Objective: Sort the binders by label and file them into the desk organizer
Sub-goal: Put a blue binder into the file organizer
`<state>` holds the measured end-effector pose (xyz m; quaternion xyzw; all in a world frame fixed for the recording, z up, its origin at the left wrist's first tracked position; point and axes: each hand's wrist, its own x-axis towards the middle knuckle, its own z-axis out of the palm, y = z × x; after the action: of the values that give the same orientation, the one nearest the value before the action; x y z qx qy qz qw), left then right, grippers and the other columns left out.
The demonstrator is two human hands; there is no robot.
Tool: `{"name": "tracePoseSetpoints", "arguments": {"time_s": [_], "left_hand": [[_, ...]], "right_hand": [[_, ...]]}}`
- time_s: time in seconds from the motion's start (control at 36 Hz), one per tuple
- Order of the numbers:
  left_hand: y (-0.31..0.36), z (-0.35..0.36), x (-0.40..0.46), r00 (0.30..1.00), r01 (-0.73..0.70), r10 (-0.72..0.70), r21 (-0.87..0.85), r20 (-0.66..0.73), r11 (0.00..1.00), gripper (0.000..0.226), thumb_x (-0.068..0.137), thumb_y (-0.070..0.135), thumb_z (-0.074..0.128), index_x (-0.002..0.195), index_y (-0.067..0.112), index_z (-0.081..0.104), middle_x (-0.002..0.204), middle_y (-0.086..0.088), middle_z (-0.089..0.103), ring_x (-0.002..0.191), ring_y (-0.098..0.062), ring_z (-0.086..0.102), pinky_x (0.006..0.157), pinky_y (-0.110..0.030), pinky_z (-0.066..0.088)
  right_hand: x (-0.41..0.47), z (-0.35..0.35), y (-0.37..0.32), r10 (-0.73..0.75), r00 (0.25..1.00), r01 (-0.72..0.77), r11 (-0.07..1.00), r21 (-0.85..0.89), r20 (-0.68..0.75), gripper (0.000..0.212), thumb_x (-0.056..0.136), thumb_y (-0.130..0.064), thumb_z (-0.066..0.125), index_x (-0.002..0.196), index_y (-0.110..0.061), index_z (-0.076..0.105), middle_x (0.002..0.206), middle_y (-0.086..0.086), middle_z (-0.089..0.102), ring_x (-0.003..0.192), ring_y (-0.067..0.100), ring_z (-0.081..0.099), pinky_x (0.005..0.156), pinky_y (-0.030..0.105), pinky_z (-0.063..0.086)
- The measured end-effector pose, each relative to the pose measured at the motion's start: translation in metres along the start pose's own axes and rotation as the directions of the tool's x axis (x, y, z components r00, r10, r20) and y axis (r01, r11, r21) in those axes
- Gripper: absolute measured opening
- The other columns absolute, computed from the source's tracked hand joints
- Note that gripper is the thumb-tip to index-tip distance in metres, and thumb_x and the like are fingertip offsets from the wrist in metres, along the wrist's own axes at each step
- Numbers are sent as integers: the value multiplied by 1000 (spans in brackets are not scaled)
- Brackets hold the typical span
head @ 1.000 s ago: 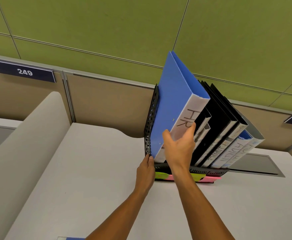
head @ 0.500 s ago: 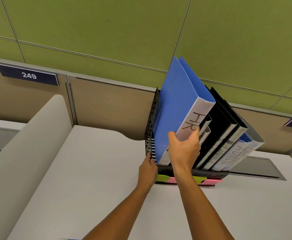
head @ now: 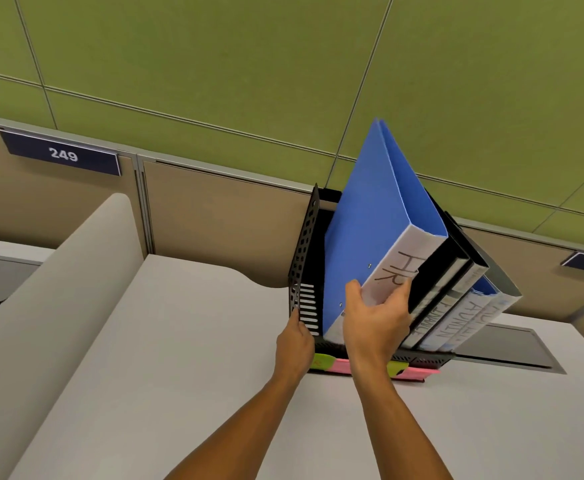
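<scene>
Two hands at organizer: right hand grips blue HR binder tilted in leftmost slot, hiding its lower spine; left hand pinches organizer's corner; neighbouring binders' labels partly illegible.

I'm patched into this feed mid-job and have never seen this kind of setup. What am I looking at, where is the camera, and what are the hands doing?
There is no machine here: a person works with bare hands, and the single camera sits on their head, looking forward and down, so both arms reach in from below. On the pale desk stands a black desk organizer holding several binders. The right hand grips the spine of a blue binder marked HR, which leans in the organizer's leftmost slot. The left hand holds the organizer's left front edge. To the right lean black binders and white-spined binders, whose labels are hard to read. Pink and green sticky notes show under the organizer.
</scene>
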<state>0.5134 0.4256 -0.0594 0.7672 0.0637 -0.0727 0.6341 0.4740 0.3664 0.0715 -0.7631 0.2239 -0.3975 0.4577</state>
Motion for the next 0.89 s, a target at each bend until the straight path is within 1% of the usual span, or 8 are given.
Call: {"name": "tracePoseSetpoints", "arguments": {"time_s": [0.17,0.28,0.36,0.42,0.5,0.61,0.72,0.89], "left_hand": [[0,0,1,999,-32,32,22,2,999,43,108,14,29,147,18,44,131,-3,63,107,-17,60,80,-12,48],[-1,-1,1,1000,-8,8,13,3,1000,45,109,18,27,152,19,39,139,-3,59,120,-20,58,100,-28,48],[-5,-1,1,1000,-9,9,3,15,1000,45,109,20,27,152,21,39,140,-1,58,121,-20,58,102,-30,49],[-9,-1,1,1000,-11,11,-3,25,1000,45,109,20,28,152,22,39,139,4,58,122,-18,58,96,-21,50],[-12,-1,0,1000,6,-6,-4,30,1000,45,109,22,31,153,23,35,134,13,52,129,-13,53,84,-6,37],[-15,-2,-2,1000,6,-6,-22,9,1000,48,108,26,35,155,22,32,153,2,47,137,-19,47,104,-24,40],[-15,-1,-5,1000,7,-8,-49,-25,999,47,108,26,38,155,23,32,152,0,47,137,-22,47,108,-30,40],[-9,-1,-11,999,27,-31,-130,-32,991,44,109,25,37,152,21,38,149,-2,51,134,-21,51,111,-36,42]], "right_hand": [[2,-2,-2,7,998,-7,1000,3,62,68,81,-30,73,141,-16,46,112,3,71,92,19,70,81,42,61],[10,6,-7,-14,995,16,1000,-16,100,58,82,-31,72,133,-17,50,112,5,71,91,22,71,79,43,61],[12,12,-8,-15,993,16,1000,-5,117,49,82,-30,72,125,-19,52,107,4,71,89,22,70,78,43,61],[12,15,-7,-17,991,16,1000,4,133,49,82,-31,72,126,-21,52,111,4,71,92,22,70,79,43,61],[10,19,-3,-12,988,10,1000,14,155,54,82,-31,72,131,-20,51,116,4,70,94,23,70,79,41,62],[2,25,6,-23,984,21,1000,10,176,58,84,-29,74,135,-18,50,122,4,67,103,23,68,82,36,61],[-5,31,16,-20,976,13,999,30,218,56,85,-26,72,135,-21,49,122,1,67,104,20,66,82,28,59],[-13,39,41,33,963,-38,999,13,268,59,86,-28,74,138,-22,47,129,-2,62,109,17,61,84,29,58]]}}
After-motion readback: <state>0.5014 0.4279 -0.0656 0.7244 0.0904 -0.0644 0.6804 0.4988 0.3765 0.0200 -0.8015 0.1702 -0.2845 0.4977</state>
